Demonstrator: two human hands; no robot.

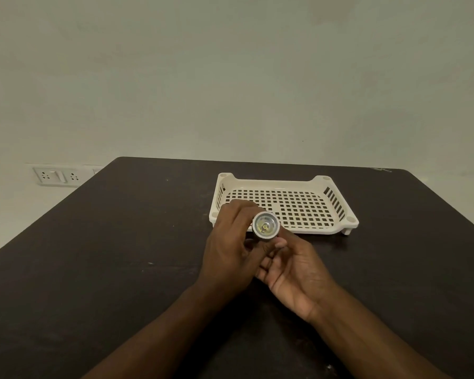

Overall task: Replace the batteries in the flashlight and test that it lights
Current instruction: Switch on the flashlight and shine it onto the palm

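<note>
Together, left hand (227,242) and right hand (296,272) grip the flashlight (266,226), hiding the white tray's (337,228) near-left edge.

Only the tray (282,183) blocks the bare table (121,242)

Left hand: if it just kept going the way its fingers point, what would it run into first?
Probably the flashlight it already grips: the left hand reaches up and rightward, its fingers wrapped on the body. Beyond that lies the white tray, though depth is hard to judge.

left hand (227,250) — grip closed, knuckles up | right hand (298,272) — palm up, fingers curled
</note>
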